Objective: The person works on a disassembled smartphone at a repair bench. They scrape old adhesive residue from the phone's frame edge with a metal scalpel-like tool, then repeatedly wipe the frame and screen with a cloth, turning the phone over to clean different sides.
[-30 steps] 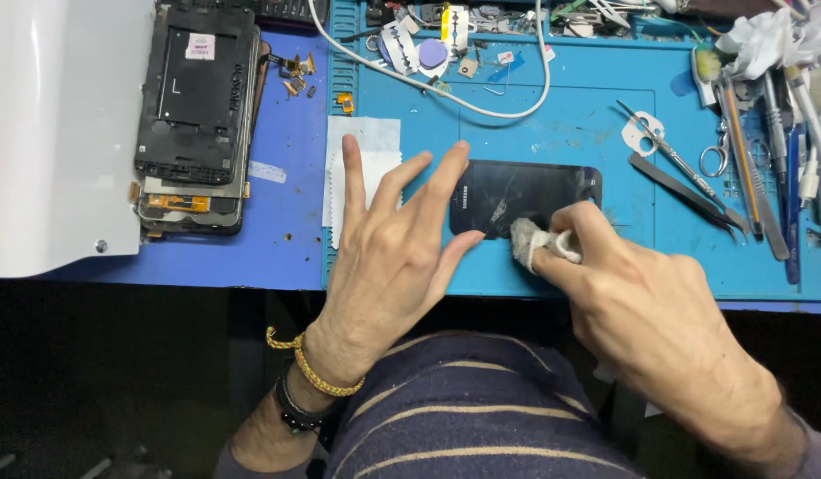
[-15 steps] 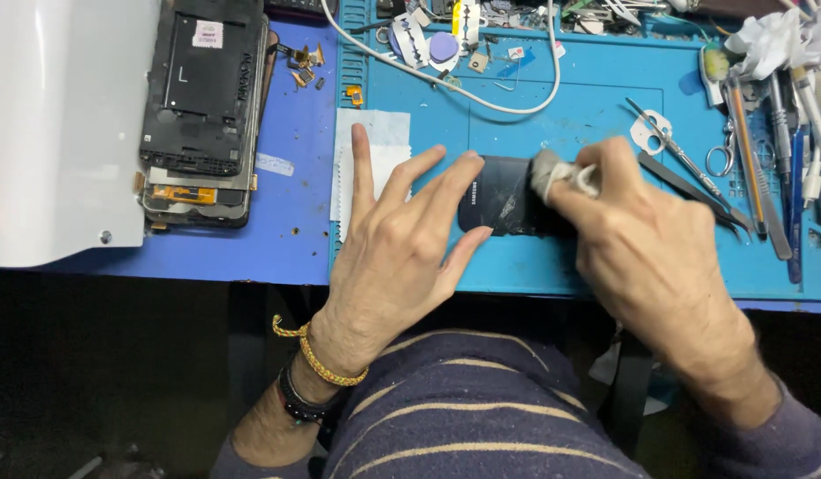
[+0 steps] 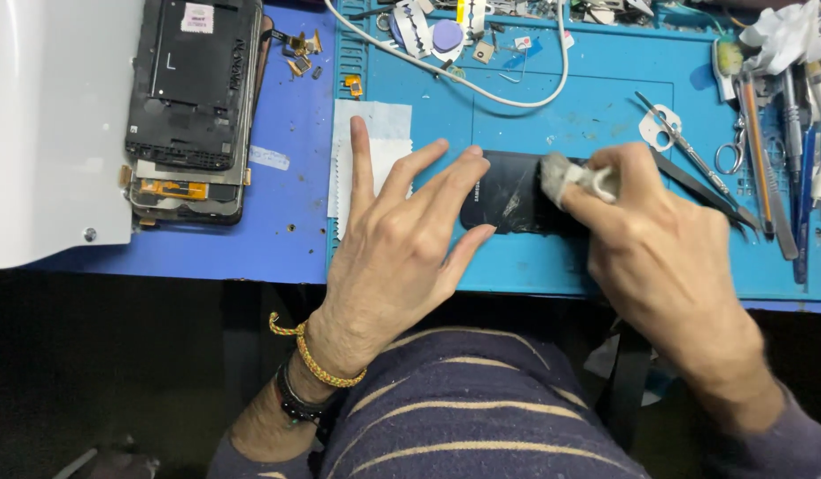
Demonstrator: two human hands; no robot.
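While the stripped phone chassis (image 3: 193,89) lies far left beside a white panel (image 3: 55,124), the work sits on the blue mat (image 3: 605,89) nearer the middle. A white wipe sheet (image 3: 375,133) lies flat on the mat's left edge, partly under the left hand (image 3: 397,257). That hand is spread wide, palm down. Its forefinger points up over the sheet, and its other fingertips are planted on the left end of the black phone back cover (image 3: 508,191), pinning it to the mat.

The cover lies lengthwise in the middle of the mat, near the front edge, with pale smears across its centre. To my eye this is the wiping step: cleaning residue off the panel.

On the right, the right hand (image 3: 659,257) is closed down, thumb and fingers pinching a small greyish wad of cloth (image 3: 561,177) and pressing it onto the cover just right of the smears. I'd judge the next stroke needs firm downward pressure from the left fingers so the cover cannot skate, with the wad drawn across the streaked patch.

Further right, black tweezers (image 3: 703,191) and small scissors (image 3: 685,146) lie untouched on the mat.
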